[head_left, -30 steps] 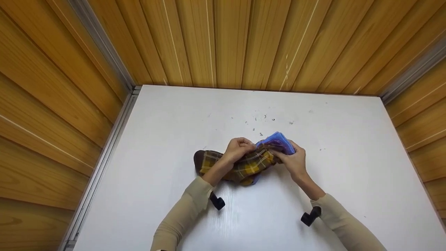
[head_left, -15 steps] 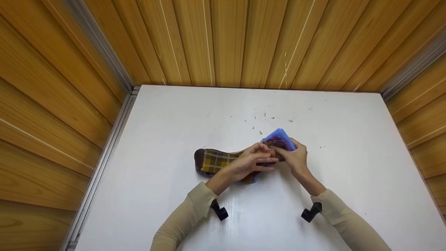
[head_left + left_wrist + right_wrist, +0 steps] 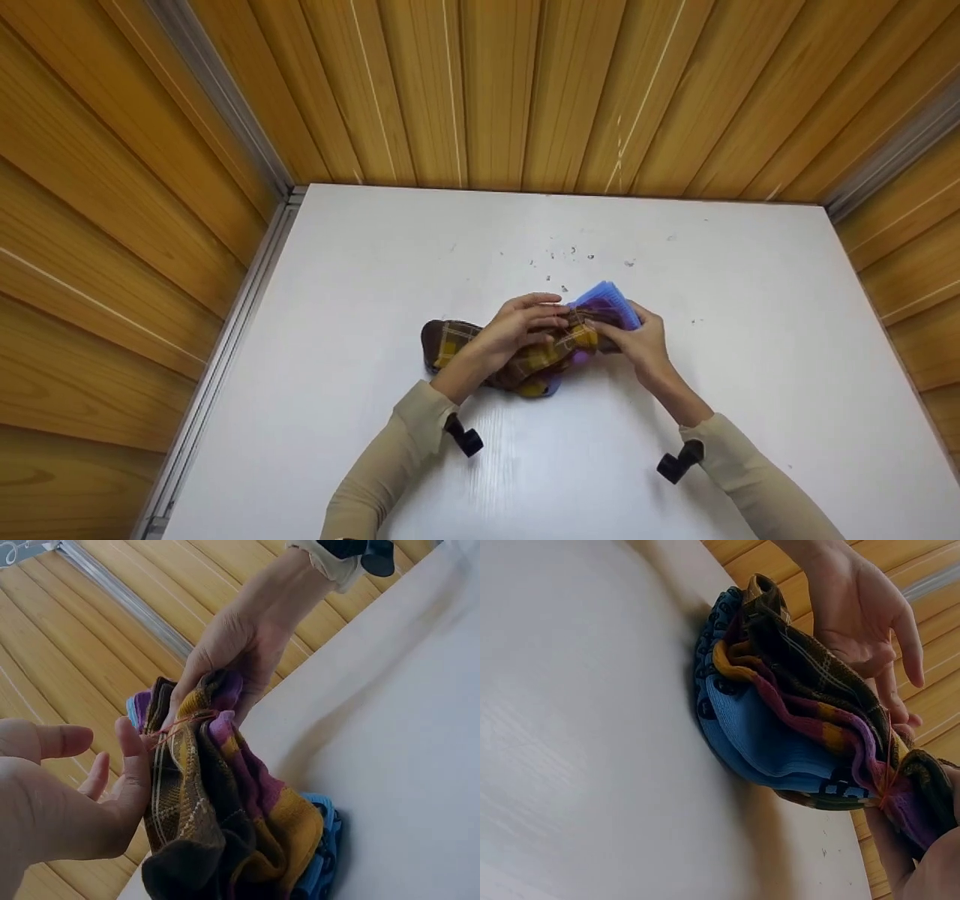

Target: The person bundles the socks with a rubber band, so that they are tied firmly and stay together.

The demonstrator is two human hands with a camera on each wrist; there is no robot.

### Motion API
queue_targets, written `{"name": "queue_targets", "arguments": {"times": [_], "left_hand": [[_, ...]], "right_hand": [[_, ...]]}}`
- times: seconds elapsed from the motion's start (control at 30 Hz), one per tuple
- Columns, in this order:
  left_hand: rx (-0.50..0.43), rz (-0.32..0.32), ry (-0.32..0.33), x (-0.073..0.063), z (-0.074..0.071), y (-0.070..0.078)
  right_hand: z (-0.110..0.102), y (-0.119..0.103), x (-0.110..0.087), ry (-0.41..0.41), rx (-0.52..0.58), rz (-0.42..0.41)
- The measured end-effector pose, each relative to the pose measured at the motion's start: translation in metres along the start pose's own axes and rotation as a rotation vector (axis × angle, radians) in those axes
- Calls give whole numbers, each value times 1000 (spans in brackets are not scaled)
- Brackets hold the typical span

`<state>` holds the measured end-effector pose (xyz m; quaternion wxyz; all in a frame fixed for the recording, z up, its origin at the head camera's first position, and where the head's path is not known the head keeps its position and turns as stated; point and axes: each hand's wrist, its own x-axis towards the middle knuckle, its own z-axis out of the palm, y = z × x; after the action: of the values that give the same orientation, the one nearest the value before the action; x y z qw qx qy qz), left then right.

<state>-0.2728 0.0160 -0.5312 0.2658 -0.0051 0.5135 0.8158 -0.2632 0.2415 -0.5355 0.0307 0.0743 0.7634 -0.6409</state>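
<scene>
A bundle of socks lies across the white table, a brown and yellow plaid sock (image 3: 454,341) on top. Purple-and-mustard socks (image 3: 821,720) and blue socks (image 3: 754,735) with dark patterns are layered beneath. A thin orange-red rubber band (image 3: 886,784) cinches the bundle near the cuffs. My right hand (image 3: 643,341) grips the cuff end, thumb on top. My left hand (image 3: 514,330) is beside the band, its fingers loosely spread. In the left wrist view, one left fingertip (image 3: 131,736) meets the band (image 3: 184,720) at the plaid sock's edge.
The white table (image 3: 360,255) has small dark marks (image 3: 574,251) beyond the socks. Wood-panelled walls (image 3: 487,97) rise at the back and both sides, with a metal rail (image 3: 251,300) along the left edge. A black camera mount sits on each wrist (image 3: 465,436).
My left hand reached right over the cuffs, then drew back left, its fingers now spread beside the band. My right hand keeps its grip on the cuffs, shifting slightly right.
</scene>
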Motion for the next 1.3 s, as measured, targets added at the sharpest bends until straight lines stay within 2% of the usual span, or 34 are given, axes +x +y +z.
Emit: {"name": "queue_targets", "arguments": {"times": [0.1, 0.2, 0.33, 0.43, 0.53, 0.63, 0.73, 0.83, 0.9, 1.1, 1.2, 1.3], "left_hand": [[59, 73, -23, 9, 4, 3], [181, 170, -41, 17, 9, 3], [388, 254, -24, 23, 11, -1], [551, 304, -5, 23, 8, -5], [683, 365, -19, 21, 5, -8], [740, 421, -46, 20, 1, -10], [719, 432, -49, 19, -5, -9], [717, 408, -59, 16, -15, -5], [764, 399, -70, 12, -25, -4], [1087, 422, -113, -11, -59, -3], [1235, 450, -48, -25, -75, -2], [1354, 468, 85, -39, -92, 3]], "right_hand": [[-1, 0, -4, -31, -45, -48], [-3, 0, -6, -63, -58, -71], [-7, 3, -5, -82, -49, -37], [-8, 7, -3, -85, -47, 6], [-10, 11, -2, -94, -68, 23], [-11, 13, 0, -100, -98, 24], [-12, 14, 3, -104, -139, 25], [-14, 15, 5, -103, -174, 28], [-16, 17, 6, -102, -184, 38], [-19, 20, 9, -100, -208, 60], [-21, 21, 10, -106, -227, 60], [-23, 22, 10, -113, -240, 54]]}}
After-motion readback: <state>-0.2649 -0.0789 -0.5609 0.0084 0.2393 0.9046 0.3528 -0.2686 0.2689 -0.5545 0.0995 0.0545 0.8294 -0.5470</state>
